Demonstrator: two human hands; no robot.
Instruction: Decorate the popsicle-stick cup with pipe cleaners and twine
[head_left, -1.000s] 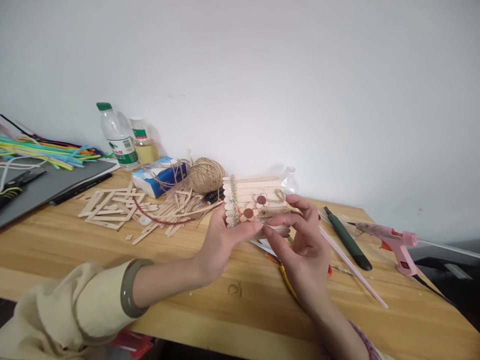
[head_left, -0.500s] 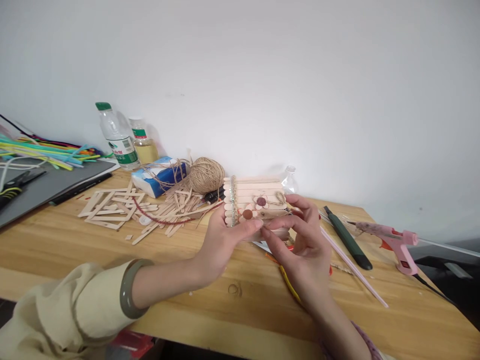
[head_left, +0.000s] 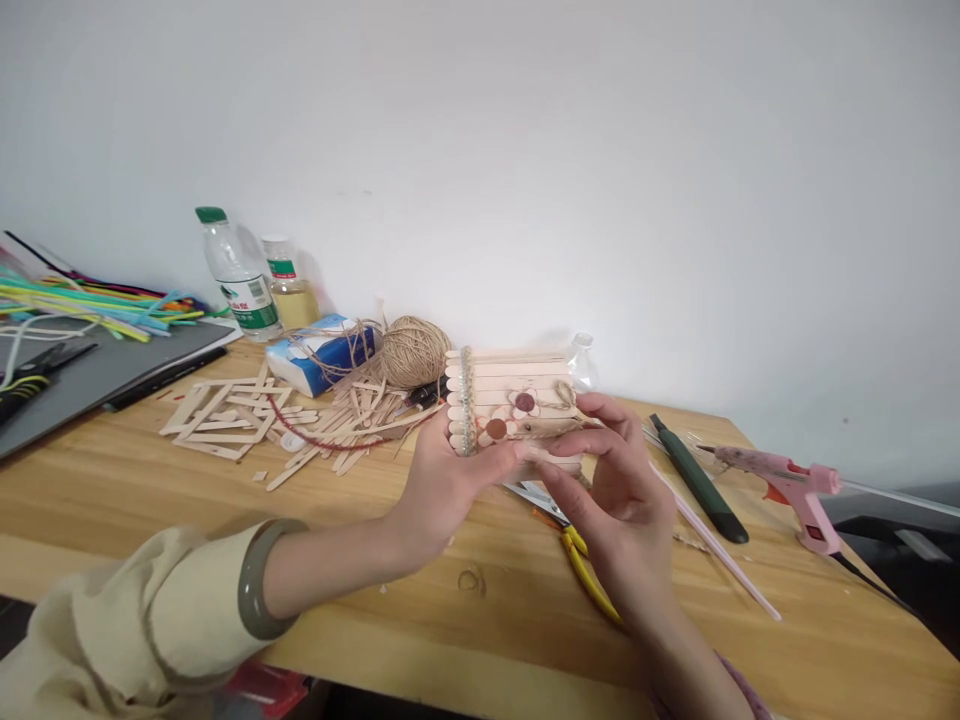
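A popsicle-stick craft [head_left: 499, 383] is raised over the table, its sticks lying sideways. A glittery trim runs across its left end, and brown-centred flowers and a small twine bow decorate the front. My left hand [head_left: 442, 490] is closed round its lower left side, thumb along the front and the other fingers hidden behind. At the lower right edge, my right hand [head_left: 619, 480] grips the craft with its fingers bent and thumb near the left thumb tip. Yellow-handled scissors [head_left: 581, 565] lie beneath, partly covered by my right hand.
Loose popsicle sticks [head_left: 225, 420], a twine ball [head_left: 415, 352], a tissue pack [head_left: 319, 358] and bottles [head_left: 240, 280] are left of the craft. A green cutter [head_left: 697, 480], a pink stick [head_left: 724, 560] and a pink glue gun [head_left: 802, 490] lie right.
My right hand has shifted slightly right and down along the craft's edge, so more of the scissors and the twine bow shows. My left hand keeps its hold.
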